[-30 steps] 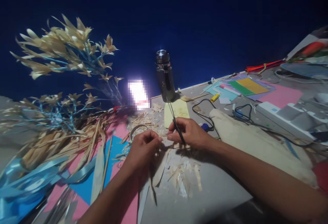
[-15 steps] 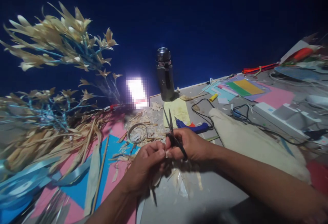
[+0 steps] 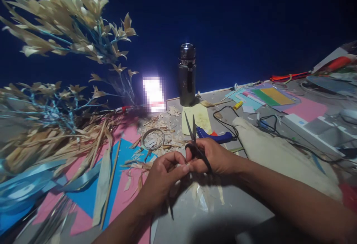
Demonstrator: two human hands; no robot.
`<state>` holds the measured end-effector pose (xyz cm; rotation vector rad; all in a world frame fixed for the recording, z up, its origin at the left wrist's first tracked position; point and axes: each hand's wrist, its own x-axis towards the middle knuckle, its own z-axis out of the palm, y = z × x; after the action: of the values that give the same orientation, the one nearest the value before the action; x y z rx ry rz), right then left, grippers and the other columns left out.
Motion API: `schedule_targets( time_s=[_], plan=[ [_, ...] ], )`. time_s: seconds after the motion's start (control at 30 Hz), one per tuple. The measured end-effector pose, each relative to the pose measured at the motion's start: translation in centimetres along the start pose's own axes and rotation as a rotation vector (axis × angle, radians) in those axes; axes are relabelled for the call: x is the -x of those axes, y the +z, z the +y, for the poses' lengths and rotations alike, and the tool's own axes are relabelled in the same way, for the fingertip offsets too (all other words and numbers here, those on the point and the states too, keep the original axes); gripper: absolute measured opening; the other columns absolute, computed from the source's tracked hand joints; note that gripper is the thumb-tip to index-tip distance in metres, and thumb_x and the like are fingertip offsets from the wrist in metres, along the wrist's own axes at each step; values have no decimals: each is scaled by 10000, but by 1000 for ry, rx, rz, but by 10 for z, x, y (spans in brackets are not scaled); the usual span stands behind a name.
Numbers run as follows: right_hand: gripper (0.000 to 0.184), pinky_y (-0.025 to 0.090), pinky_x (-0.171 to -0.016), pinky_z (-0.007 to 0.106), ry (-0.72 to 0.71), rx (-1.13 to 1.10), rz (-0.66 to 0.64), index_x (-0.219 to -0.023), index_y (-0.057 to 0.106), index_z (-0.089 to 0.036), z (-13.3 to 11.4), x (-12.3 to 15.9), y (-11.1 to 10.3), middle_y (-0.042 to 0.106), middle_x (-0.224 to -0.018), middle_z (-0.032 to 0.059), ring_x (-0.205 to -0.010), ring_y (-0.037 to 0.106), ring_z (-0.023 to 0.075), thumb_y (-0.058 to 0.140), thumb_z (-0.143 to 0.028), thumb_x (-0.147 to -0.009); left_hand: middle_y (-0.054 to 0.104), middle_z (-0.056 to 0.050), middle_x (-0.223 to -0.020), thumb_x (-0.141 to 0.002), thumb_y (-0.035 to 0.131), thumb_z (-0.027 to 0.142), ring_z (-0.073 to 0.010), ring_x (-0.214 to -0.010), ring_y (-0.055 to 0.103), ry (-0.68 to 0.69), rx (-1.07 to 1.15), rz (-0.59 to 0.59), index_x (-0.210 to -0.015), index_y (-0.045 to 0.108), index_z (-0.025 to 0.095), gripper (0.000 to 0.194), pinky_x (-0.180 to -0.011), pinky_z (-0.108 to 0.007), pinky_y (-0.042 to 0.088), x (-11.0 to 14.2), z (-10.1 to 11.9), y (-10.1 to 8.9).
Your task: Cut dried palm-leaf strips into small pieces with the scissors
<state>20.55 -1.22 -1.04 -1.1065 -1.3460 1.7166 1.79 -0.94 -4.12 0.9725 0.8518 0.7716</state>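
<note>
Right hand (image 3: 216, 157) gripping slender, pointed metal scissors (image 3: 193, 141); left hand (image 3: 167, 171) pinching a pale scrap (image 3: 187, 164), mostly hidden; beyond, a ring (image 3: 143, 140) among papery shavings (image 3: 170, 138).

Dim overall, dark blue above; a pixelated white patch (image 3: 154, 94) glares left of centre, haloed violet. Soft shadow darkens the table (image 3: 248, 203) at lower centre; side edges stretch and blur.
</note>
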Motion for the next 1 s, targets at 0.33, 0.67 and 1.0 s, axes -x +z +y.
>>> schedule_targets(
  time_s=[0.33, 0.67, 1.0],
  plan=[
    [116, 390, -624, 297, -854, 811, 238, -775, 533, -205, 21, -7, -4, 590, -710, 21, -654, 521, 166, 559, -97, -809, 556, -1, -580, -777, 689, 569, -112, -468, 487, -126, 188, 42, -735, 637, 158, 416, -452, -234, 383, -1, 13, 2],
    [240, 471, -674, 312, -290, 193, 201, -972, 593, -178, 15, -7, -4, 649, -849, 43, -715, 603, 174, 717, -300, -808, 517, 54, -486, -748, 789, 324, -59, -406, 413, -30, 63, 140, -689, 564, 174, 277, -430, -177, 288, -2, 6, -1],
    [372, 380, -517, 213, -42, -235, 223, -811, 601, -162, 13, -7, 4, 571, -659, -33, -555, 505, 91, 877, -290, -596, 512, 45, -524, -734, 795, 516, -83, -455, 467, -35, 262, 54, -691, 561, 169, 420, -468, -200, 360, -2, 5, 2]
  ],
)
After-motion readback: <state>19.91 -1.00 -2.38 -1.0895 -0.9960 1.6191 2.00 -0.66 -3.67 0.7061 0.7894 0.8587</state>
